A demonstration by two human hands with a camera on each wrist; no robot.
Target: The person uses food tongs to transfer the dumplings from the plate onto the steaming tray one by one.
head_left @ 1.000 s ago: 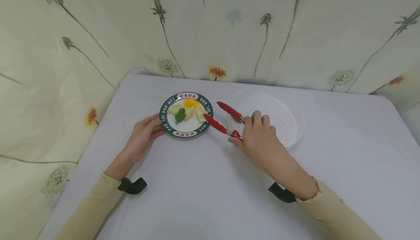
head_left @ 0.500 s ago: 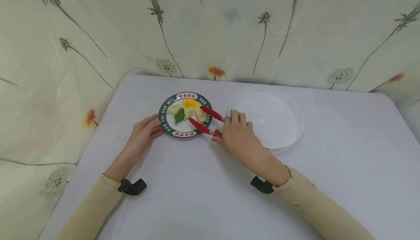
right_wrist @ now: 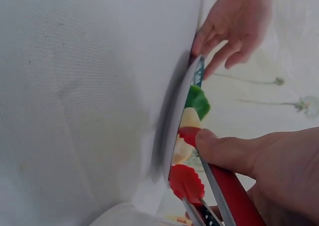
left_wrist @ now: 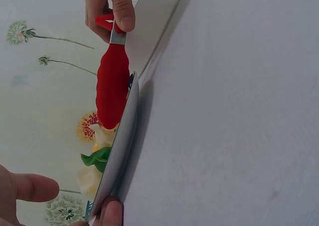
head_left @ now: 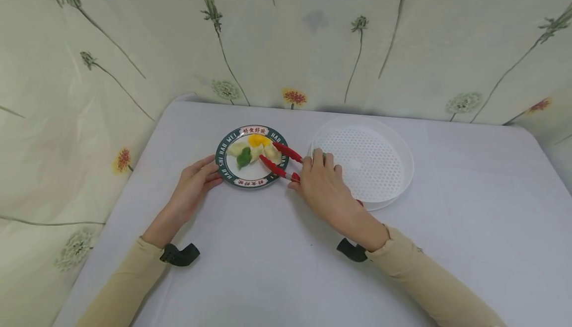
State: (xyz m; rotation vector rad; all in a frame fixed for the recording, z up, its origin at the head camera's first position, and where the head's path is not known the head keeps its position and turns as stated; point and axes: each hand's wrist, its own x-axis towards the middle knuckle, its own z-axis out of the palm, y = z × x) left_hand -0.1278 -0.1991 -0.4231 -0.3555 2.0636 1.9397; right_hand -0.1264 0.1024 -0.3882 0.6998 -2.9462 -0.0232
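A plate with a dark green lettered rim point(head_left: 250, 184) bears several dumplings: pale ones, a yellow one point(head_left: 258, 140) and a green one point(head_left: 244, 158). At its left edge my left hand point(head_left: 191, 185) touches the rim with its fingertips; in the left wrist view the thumb point(left_wrist: 37, 187) stands apart from the plate. My right hand point(head_left: 323, 183) grips red-tipped tongs point(right_wrist: 234, 198) between plate and tray. Their tips reach over the plate's right side, one on each side of a pale dumpling point(head_left: 273, 153). Whether they pinch it I cannot tell.
A round white tray with a perforated bottom point(head_left: 366, 163) stands right of the plate, partly behind my right hand. A bit of green point(head_left: 323, 155) shows at its left, mostly hidden by the fingers. The table point(head_left: 268, 267) has a white cover; a floral cloth point(head_left: 321, 43) hangs behind.
My right hand has moved left with the tongs, from beside the plate to over its right part. The tips have drawn closer together around the pale dumpling. My left hand stays put.
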